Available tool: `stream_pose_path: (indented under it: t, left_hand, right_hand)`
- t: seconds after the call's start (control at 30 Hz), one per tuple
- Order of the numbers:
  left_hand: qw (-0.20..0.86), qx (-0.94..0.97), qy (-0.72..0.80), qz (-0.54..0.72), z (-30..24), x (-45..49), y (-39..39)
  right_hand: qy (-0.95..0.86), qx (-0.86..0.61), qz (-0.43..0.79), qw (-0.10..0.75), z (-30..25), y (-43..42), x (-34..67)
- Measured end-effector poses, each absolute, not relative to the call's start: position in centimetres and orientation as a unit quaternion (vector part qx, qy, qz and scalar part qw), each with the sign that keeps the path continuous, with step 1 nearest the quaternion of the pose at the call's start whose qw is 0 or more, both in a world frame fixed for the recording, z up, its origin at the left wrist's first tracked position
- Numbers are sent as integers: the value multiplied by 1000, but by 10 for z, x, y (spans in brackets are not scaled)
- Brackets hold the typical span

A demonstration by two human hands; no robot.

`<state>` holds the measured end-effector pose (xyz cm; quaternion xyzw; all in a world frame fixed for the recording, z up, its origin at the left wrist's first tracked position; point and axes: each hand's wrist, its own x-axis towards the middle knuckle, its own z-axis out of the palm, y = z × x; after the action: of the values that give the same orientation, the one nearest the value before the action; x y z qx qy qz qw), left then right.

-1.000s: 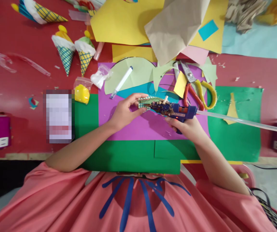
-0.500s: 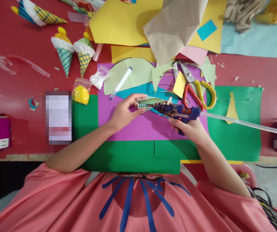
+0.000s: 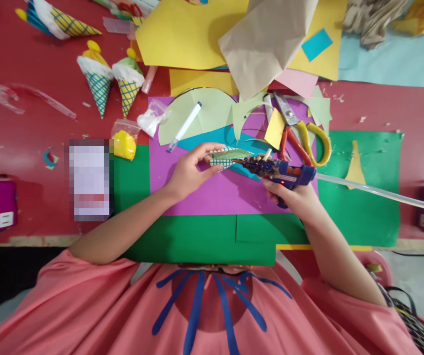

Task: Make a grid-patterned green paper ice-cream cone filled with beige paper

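Over the purple sheet [image 3: 204, 197], my left hand [image 3: 190, 170] pinches a rolled pale green paper cone [image 3: 227, 157] with blue grid lines, its open seam showing. My right hand [image 3: 289, 195] is wrapped round a dark blue glue gun [image 3: 295, 172], which has an orange light on its body and grime about its front. A long clear glue stick [image 3: 363, 186] sticks out of its back. The gun's nozzle points left, at or close to the cone's seam; whether it touches, I cannot tell. Just behind the gun lie scissors [image 3: 289, 116] with red and yellow handles.
Finished paper cones [image 3: 97, 81] with fluffy tops lie at the far left. A capped marker [image 3: 184, 127] rests on light green paper [image 3: 204, 106]. Nearby are a bag of yellow clay [image 3: 125, 144], a blurred phone-like object [image 3: 90, 180] and a brown paper bag [image 3: 267, 47].
My right hand has drawn the glue gun a little to the right, so its nozzle covers less of the cone. My left hand holds the cone in the same place.
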<state>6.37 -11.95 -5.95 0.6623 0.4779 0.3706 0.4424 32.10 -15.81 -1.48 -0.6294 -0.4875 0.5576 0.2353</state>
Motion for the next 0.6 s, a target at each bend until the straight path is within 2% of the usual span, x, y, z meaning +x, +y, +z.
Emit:
stream_pose_path:
  t: [0.6]
  left_hand:
    - [440, 664, 473, 376, -60, 64, -119]
  right_hand:
    - [-449, -641, 565, 262, -18, -163, 328]
